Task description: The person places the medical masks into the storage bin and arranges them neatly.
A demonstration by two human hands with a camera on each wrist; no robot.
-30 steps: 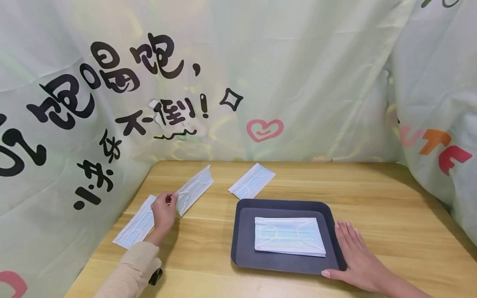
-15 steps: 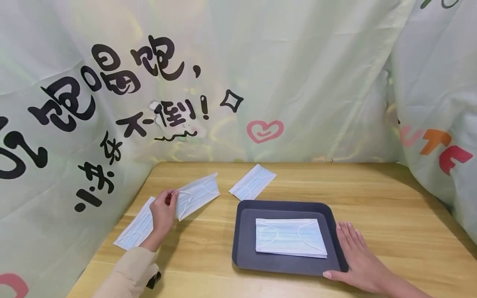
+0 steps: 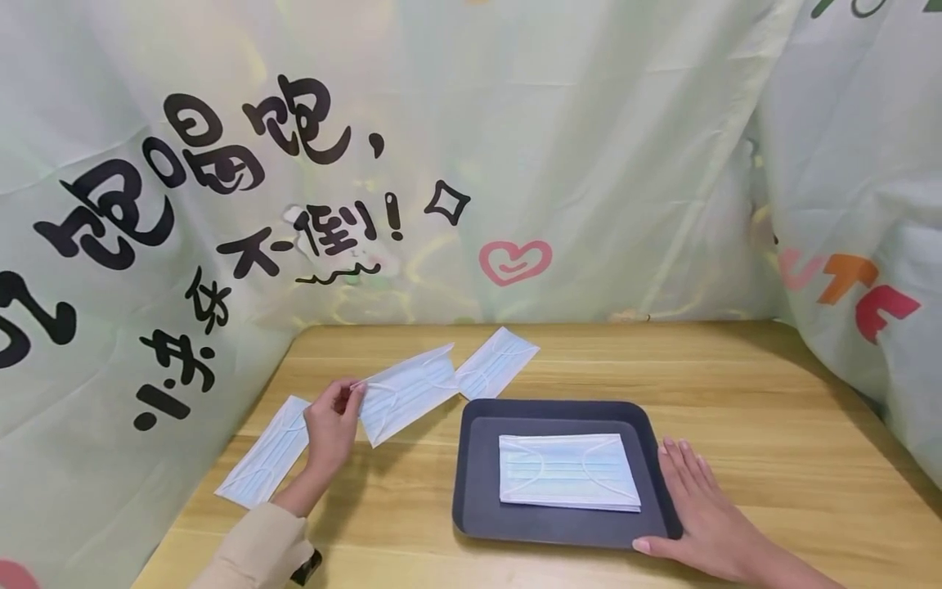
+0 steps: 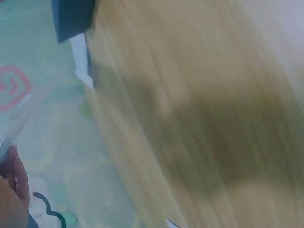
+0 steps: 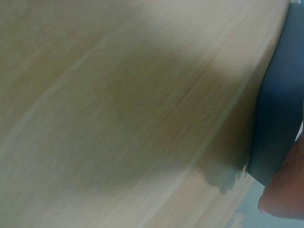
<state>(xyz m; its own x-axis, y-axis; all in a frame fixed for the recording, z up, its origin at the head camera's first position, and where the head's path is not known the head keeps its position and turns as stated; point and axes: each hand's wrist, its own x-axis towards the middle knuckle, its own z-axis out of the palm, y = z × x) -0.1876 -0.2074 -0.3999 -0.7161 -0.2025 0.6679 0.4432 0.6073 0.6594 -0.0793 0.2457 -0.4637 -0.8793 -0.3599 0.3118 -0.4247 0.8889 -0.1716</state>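
A: Which markings on the backdrop cloth (image 3: 589, 164) are legible?

B: Black handwritten Chinese characters (image 3: 213, 147), including 跑, 喝, 不倒 with an exclamation mark. A pink heart sign (image 3: 514, 260) sits right of them. On the right-hand cloth (image 3: 846, 204), orange and red letters "UTE" (image 3: 861, 296), partly cut off.

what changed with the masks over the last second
The left hand, pinching one face mask, has carried it rightward toward the tray, so it now overlaps the far mask. The right hand stays flat at the tray's edge; the mask stack is unmoved.
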